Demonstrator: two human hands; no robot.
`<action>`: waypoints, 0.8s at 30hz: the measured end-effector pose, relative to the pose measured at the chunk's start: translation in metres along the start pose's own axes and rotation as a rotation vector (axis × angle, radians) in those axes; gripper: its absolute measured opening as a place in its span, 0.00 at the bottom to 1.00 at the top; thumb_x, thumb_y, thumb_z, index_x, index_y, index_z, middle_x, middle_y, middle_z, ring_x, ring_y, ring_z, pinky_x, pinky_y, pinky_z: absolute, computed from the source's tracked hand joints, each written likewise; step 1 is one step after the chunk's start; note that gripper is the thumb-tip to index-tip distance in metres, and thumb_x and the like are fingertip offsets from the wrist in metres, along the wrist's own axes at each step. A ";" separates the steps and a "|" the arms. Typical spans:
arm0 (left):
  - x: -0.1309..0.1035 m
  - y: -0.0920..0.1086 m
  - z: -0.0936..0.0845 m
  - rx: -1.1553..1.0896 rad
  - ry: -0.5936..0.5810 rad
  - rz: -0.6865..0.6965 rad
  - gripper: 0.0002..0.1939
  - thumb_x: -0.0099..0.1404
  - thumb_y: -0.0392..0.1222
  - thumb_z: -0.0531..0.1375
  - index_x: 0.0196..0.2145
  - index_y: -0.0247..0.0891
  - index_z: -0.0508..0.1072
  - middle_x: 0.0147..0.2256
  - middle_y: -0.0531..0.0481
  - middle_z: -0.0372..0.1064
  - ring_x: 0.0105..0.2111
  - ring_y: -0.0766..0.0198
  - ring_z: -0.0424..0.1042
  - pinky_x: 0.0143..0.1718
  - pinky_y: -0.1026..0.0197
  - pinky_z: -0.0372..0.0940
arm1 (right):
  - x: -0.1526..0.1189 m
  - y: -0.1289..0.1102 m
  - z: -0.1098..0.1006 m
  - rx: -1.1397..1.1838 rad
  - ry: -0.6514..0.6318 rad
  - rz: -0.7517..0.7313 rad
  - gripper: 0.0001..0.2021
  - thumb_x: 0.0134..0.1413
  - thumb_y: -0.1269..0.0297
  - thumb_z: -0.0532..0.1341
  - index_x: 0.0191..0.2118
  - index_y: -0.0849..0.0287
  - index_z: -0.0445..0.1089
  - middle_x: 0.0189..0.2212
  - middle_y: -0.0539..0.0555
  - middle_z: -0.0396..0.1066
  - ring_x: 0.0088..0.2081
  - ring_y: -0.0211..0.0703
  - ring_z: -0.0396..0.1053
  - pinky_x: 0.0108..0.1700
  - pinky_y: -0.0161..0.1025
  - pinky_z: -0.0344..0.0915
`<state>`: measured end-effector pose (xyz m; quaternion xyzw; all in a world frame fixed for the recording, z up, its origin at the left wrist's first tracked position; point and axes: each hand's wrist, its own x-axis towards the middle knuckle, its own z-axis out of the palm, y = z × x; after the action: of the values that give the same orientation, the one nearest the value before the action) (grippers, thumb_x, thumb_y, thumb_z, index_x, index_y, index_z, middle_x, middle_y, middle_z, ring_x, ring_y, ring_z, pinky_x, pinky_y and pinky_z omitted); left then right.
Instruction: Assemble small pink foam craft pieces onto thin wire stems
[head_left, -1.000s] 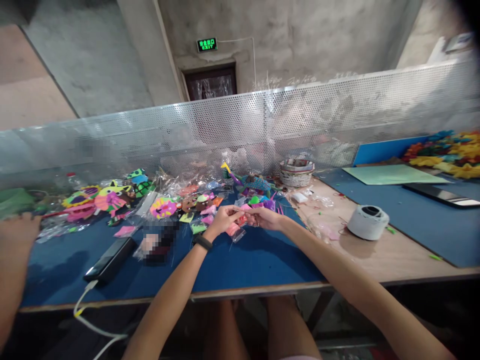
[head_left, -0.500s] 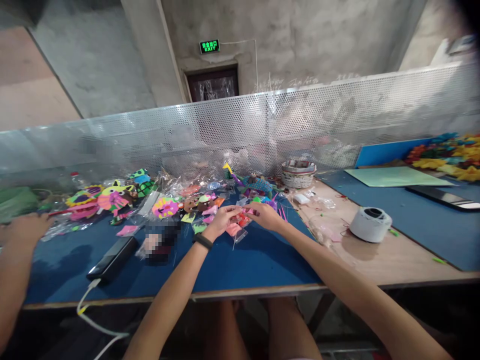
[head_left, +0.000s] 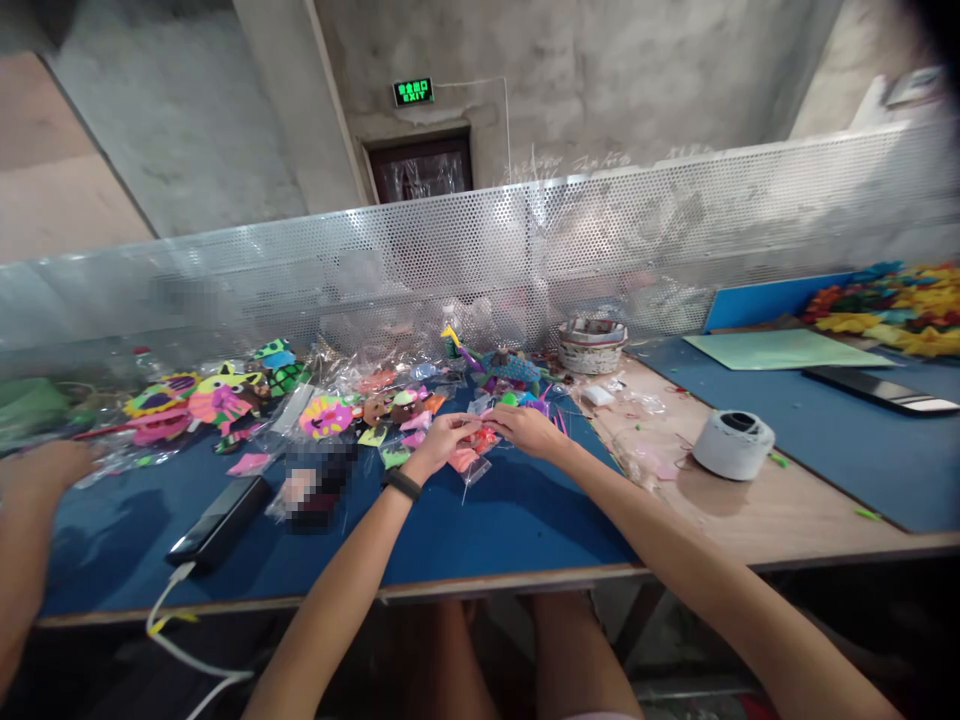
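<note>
My left hand [head_left: 442, 443], with a dark band [head_left: 403, 484] on its wrist, reaches over the blue board with thumb and fingers pinched. Facing it from the right is my right hand [head_left: 526, 430], its fingers also pressed together. The fingertips almost meet, and whatever small piece sits between them is too small to make out. Just under them lies a clear packet [head_left: 469, 462] with orange-red and pink pieces inside. Left of my hands is a pink and yellow foam shape [head_left: 328, 417]. Behind them stands a blue dotted figure [head_left: 510, 368].
Nearby are a power bank [head_left: 217, 520] with a white cable, a white roll [head_left: 733, 446], a woven basket [head_left: 592, 350] and a phone [head_left: 881, 390]. A co-worker's hand [head_left: 49, 468] is at the left edge. A perforated metal screen [head_left: 645, 240] runs behind the table.
The view has shifted slightly, so everything sits a little further left. My fingertips stay close together over the packet, with the right-hand fingers a little more closed.
</note>
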<state>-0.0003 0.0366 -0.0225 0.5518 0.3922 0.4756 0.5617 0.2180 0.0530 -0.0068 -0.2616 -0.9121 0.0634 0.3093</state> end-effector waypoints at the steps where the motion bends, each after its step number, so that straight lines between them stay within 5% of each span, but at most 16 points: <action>1: 0.000 0.000 0.001 0.013 0.003 0.016 0.22 0.51 0.49 0.73 0.40 0.32 0.79 0.37 0.42 0.78 0.35 0.60 0.77 0.38 0.59 0.71 | 0.000 -0.002 -0.001 0.015 0.004 0.006 0.16 0.71 0.59 0.50 0.48 0.57 0.73 0.41 0.59 0.74 0.40 0.45 0.71 0.41 0.37 0.62; 8: 0.000 0.002 0.001 0.192 0.048 0.129 0.19 0.53 0.50 0.71 0.38 0.33 0.80 0.30 0.45 0.77 0.29 0.63 0.74 0.32 0.61 0.69 | 0.004 -0.009 0.010 0.263 0.103 0.200 0.18 0.68 0.56 0.52 0.33 0.59 0.73 0.29 0.53 0.72 0.31 0.40 0.65 0.35 0.36 0.58; 13: 0.000 0.002 0.000 0.385 0.011 0.217 0.16 0.56 0.51 0.69 0.36 0.35 0.81 0.34 0.43 0.78 0.34 0.59 0.75 0.36 0.60 0.68 | 0.007 0.000 0.023 0.613 0.033 0.473 0.20 0.60 0.51 0.57 0.24 0.60 0.69 0.22 0.50 0.67 0.27 0.38 0.62 0.32 0.36 0.57; 18: 0.000 0.002 0.005 0.405 -0.038 0.219 0.16 0.56 0.51 0.69 0.36 0.35 0.81 0.35 0.43 0.78 0.34 0.58 0.75 0.36 0.60 0.68 | 0.007 0.007 0.024 0.876 -0.075 0.752 0.14 0.55 0.58 0.60 0.23 0.60 0.69 0.22 0.53 0.69 0.25 0.38 0.64 0.29 0.35 0.57; 21: -0.001 0.004 0.006 0.348 -0.032 0.190 0.17 0.56 0.50 0.69 0.37 0.34 0.80 0.34 0.43 0.78 0.33 0.59 0.75 0.36 0.60 0.68 | 0.007 0.006 0.024 0.860 -0.086 0.728 0.15 0.58 0.58 0.57 0.24 0.60 0.69 0.23 0.55 0.71 0.25 0.39 0.65 0.27 0.35 0.56; 24: -0.004 0.007 0.005 0.272 0.013 0.131 0.17 0.54 0.50 0.70 0.37 0.34 0.80 0.32 0.44 0.77 0.31 0.60 0.74 0.34 0.61 0.68 | 0.005 0.000 0.021 0.577 0.027 0.511 0.19 0.63 0.56 0.53 0.26 0.60 0.71 0.25 0.55 0.72 0.28 0.41 0.68 0.31 0.37 0.60</action>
<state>0.0030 0.0314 -0.0152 0.6439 0.4200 0.4572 0.4471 0.2019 0.0572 -0.0211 -0.3833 -0.7581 0.3890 0.3564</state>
